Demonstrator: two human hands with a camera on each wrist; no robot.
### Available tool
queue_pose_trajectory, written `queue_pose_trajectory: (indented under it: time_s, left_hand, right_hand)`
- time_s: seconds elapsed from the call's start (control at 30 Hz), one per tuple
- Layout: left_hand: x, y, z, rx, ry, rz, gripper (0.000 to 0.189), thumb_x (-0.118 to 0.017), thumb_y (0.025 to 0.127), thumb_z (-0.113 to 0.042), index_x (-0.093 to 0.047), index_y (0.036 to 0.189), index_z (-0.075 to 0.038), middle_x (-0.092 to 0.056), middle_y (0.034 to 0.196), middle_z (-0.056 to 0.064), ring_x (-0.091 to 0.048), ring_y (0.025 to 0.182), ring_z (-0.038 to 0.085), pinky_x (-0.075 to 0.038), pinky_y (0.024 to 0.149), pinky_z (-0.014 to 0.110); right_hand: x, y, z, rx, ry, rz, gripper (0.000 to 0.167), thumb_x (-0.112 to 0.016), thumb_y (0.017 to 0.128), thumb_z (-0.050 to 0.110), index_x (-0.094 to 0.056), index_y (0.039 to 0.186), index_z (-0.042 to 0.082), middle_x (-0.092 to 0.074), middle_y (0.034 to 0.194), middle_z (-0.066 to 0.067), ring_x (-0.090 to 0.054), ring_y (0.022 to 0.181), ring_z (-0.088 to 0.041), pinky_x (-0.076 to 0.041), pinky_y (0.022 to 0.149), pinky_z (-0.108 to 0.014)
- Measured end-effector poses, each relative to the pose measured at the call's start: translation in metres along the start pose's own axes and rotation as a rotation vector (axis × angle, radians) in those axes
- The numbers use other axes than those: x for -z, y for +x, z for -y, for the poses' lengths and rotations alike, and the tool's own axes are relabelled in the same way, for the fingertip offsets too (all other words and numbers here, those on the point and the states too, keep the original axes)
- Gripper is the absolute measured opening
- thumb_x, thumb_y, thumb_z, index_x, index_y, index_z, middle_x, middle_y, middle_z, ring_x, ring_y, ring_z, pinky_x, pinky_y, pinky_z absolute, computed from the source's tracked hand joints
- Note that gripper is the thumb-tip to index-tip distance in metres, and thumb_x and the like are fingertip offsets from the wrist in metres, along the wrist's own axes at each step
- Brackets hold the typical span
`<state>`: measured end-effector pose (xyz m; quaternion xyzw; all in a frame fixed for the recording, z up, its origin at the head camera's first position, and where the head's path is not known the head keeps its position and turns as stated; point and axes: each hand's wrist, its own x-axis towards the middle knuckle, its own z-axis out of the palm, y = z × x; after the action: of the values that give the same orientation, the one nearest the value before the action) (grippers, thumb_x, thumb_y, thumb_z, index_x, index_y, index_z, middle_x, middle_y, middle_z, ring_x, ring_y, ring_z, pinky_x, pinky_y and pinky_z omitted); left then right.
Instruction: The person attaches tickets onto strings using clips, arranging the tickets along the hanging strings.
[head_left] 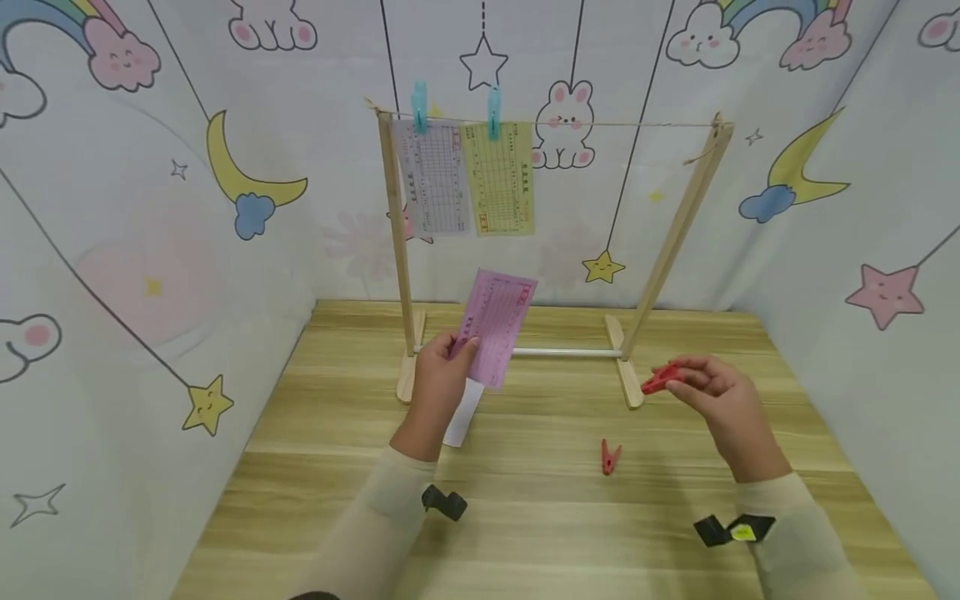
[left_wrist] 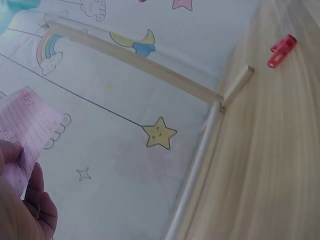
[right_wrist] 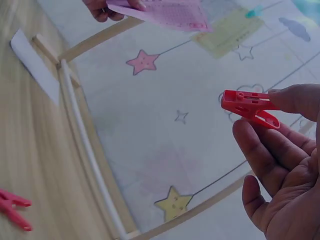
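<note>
My left hand [head_left: 442, 375] pinches a pink printed slip [head_left: 501, 321] between thumb and fingers, held up in front of the wooden rack. A red clothespin [right_wrist: 250, 106] is pinched by my right hand [head_left: 716, 396], to the right of the rack's right foot. From the string [head_left: 622, 124] hang a pale lilac slip [head_left: 437, 179] and a yellow slip [head_left: 501, 179], side by side near the left post. Each has a blue clothespin [head_left: 493, 112] at its top. A second red clothespin [head_left: 610, 457] lies on the table between my hands.
A white paper strip [head_left: 463, 414] lies on the table, partly behind my left hand. The rack's left post [head_left: 397, 242] and right post [head_left: 678, 237] stand on wooden feet, joined low down by a white rod [head_left: 566, 352]. Patterned cloth walls surround the wooden table [head_left: 540, 517].
</note>
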<state>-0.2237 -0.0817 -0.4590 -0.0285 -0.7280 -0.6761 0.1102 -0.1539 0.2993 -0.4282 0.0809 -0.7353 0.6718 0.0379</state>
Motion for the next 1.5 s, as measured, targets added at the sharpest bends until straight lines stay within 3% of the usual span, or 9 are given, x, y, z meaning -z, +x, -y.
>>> queue_pose_trajectory:
  time_s: [0.27, 0.37, 0.47, 0.67, 0.97, 1.17, 1.33, 1.5]
  left_hand:
    - [-0.032, 0.04, -0.056, -0.05, -0.28, -0.003, 0.017, -0.072, 0.099, -0.014, -0.069, 0.105, 0.002, -0.074, 0.102, 0.013, -0.071, 0.088, 0.02, -0.06, 0.08, 0.031]
    - [-0.044, 0.054, -0.072, -0.058, -0.348, 0.002, 0.016, -0.072, 0.099, -0.014, -0.069, 0.103, 0.001, -0.074, 0.101, 0.012, -0.07, 0.088, 0.018, -0.059, 0.08, 0.031]
    - [-0.055, 0.066, -0.084, -0.046, -0.386, 0.005, 0.016, -0.072, 0.099, -0.014, -0.069, 0.102, 0.001, -0.073, 0.099, 0.01, -0.068, 0.087, 0.016, -0.059, 0.08, 0.03]
    - [-0.074, 0.085, -0.097, -0.008, -0.43, 0.024, 0.018, -0.073, 0.098, -0.013, -0.071, 0.107, 0.002, -0.072, 0.099, 0.008, -0.067, 0.086, 0.014, -0.058, 0.079, 0.029]
    - [-0.087, 0.099, -0.107, -0.01, -0.456, 0.001, 0.017, -0.072, 0.098, -0.011, -0.071, 0.107, 0.003, -0.073, 0.099, 0.009, -0.069, 0.086, 0.016, -0.06, 0.08, 0.031]
    - [-0.094, 0.104, -0.114, 0.01, -0.487, 0.015, 0.014, -0.073, 0.098, -0.011, -0.071, 0.103, 0.002, -0.073, 0.097, 0.007, -0.068, 0.085, 0.013, -0.059, 0.078, 0.029]
    - [-0.1, 0.107, -0.119, 0.027, -0.515, 0.018, 0.011, -0.073, 0.097, -0.01, -0.07, 0.094, -0.001, -0.073, 0.095, 0.007, -0.067, 0.082, 0.012, -0.058, 0.075, 0.027]
    - [-0.105, 0.108, -0.123, 0.015, -0.521, 0.025, 0.01, -0.072, 0.098, -0.009, -0.071, 0.097, 0.0, -0.073, 0.095, 0.007, -0.067, 0.081, 0.012, -0.058, 0.073, 0.027]
  right_hand:
    - [-0.009, 0.048, 0.095, 0.145, -0.123, 0.056, 0.031, -0.073, 0.098, 0.008, -0.064, 0.126, -0.002, -0.077, 0.111, -0.003, -0.072, 0.099, -0.012, -0.056, 0.086, -0.019]
    - [-0.018, 0.063, 0.132, 0.215, -0.288, 0.054, 0.032, -0.075, 0.097, 0.013, -0.067, 0.126, 0.001, -0.076, 0.111, -0.004, -0.072, 0.098, -0.015, -0.056, 0.084, -0.019]
    - [-0.027, 0.083, 0.166, 0.264, -0.377, 0.053, 0.032, -0.077, 0.096, 0.016, -0.069, 0.124, 0.004, -0.076, 0.111, -0.005, -0.072, 0.097, -0.017, -0.056, 0.084, -0.019]
    - [-0.039, 0.126, 0.219, 0.313, -0.391, 0.012, 0.032, -0.083, 0.09, 0.014, -0.074, 0.118, 0.003, -0.075, 0.102, -0.005, -0.067, 0.09, -0.021, -0.053, 0.083, -0.019]
    - [-0.063, 0.178, 0.258, 0.242, -0.582, -0.034, 0.032, -0.08, 0.093, 0.03, -0.076, 0.118, 0.01, -0.074, 0.109, -0.003, -0.062, 0.107, -0.017, -0.049, 0.104, -0.026]
    - [-0.077, 0.201, 0.274, 0.247, -0.634, -0.048, 0.028, -0.077, 0.094, 0.031, -0.077, 0.114, 0.012, -0.071, 0.111, -0.003, -0.057, 0.11, -0.017, -0.048, 0.106, -0.026]
    - [-0.085, 0.215, 0.284, 0.221, -0.684, -0.04, 0.025, -0.077, 0.094, 0.032, -0.076, 0.105, 0.01, -0.07, 0.106, -0.001, -0.052, 0.106, -0.016, -0.048, 0.093, -0.025]
    - [-0.088, 0.225, 0.289, 0.183, -0.732, -0.02, 0.027, -0.078, 0.093, 0.033, -0.074, 0.101, 0.008, -0.069, 0.104, 0.001, -0.052, 0.1, -0.017, -0.045, 0.08, -0.029]
